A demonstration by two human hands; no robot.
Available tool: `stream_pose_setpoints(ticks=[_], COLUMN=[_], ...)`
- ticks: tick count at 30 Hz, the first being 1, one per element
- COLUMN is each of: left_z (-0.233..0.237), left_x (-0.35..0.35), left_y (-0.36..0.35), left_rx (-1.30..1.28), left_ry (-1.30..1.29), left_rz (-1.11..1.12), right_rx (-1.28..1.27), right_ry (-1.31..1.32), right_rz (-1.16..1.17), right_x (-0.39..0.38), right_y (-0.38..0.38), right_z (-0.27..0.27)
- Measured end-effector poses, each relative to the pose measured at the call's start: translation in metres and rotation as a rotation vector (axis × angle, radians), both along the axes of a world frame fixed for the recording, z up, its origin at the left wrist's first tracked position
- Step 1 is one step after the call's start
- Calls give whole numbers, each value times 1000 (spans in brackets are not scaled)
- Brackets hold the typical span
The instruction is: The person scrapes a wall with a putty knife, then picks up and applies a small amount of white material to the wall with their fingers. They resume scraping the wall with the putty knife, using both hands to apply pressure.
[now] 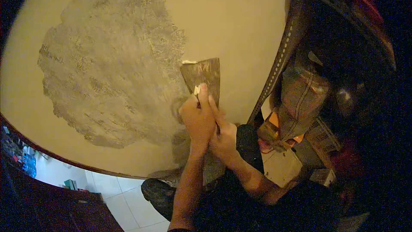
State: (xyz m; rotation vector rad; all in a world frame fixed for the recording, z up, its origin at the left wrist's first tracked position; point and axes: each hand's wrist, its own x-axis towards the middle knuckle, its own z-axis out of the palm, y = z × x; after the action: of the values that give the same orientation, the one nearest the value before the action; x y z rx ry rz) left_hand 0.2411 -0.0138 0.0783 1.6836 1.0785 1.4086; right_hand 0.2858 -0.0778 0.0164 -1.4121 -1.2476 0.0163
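A wide putty knife points upward against the cream wall, with a dab of white paste at its top left corner. My left hand is closed at the lower part of the blade, one finger stretched up along the metal. White paste also shows beside that fingertip. Just right of it and partly overlapped, my right hand is closed around the handle, most of which the hands hide. Left of the blade lies a large, rough grey patch on the wall.
On the right hangs dark fabric or a bag with a studded strap. Below it sits a pile with a clear plastic bag and orange items. Pale floor tiles show at lower left, near a dark wooden surface.
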Motion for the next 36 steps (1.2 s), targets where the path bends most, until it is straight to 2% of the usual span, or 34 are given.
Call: stream_pose_setpoints(ticks=[2,5,6,7,8,9,10,12,14,16,18,20,21,23,25,27,29,30,32,33,35,36], left_z=[-12,-5,1,17,25,25,21,10,1,12,29,46,44,31,15,12,18,27,47,40,13,5], left_x=[4,4,3,-1,-2,-1,-4,-2,1,4,5,3,3,5,5,6,9,8,2,3,7,7], left_y=[2,5,5,0,-3,-4,-6,-6,-5,2,4,0,-1,-3,-8,-5,0,-1,-8,-5,0,0], left_rx=[96,135,124,-12,-141,-140,-91,-29,60,69,67,10,16,77,117,138,137,126,-219,-222,81,88], left_ry=[50,-46,-45,-8,25,19,43,73,13,35,57,-89,-90,22,5,-7,73,73,-49,-53,115,116], left_rz=[79,38,33,-27,-84,-84,-62,-40,-21,-12,-8,-155,-154,13,4,-12,-11,-14,-210,-206,12,15], right_rx=[17,78,129,116,-48,-206,-204,96,120,119,-7,16,51,106,161,20,0,-16,-2,28,73,124], right_ry=[2,-8,-12,-10,94,193,192,-36,-28,-14,90,40,-10,-25,-34,5,68,124,118,110,16,-77], right_rz=[-11,15,51,45,42,42,41,-8,19,40,88,52,18,-9,-37,-57,-20,22,28,36,-13,-66], right_x=[1,1,3,1,-2,-1,-1,2,4,4,6,6,7,4,2,1,5,6,7,9,10,9], right_y=[-2,1,4,-2,-8,-10,-10,-6,-1,-3,-5,-2,2,3,1,-4,-5,-5,0,3,3,3], right_z=[-1,6,10,18,30,38,31,12,13,19,37,32,30,22,14,14,28,35,30,26,11,5])
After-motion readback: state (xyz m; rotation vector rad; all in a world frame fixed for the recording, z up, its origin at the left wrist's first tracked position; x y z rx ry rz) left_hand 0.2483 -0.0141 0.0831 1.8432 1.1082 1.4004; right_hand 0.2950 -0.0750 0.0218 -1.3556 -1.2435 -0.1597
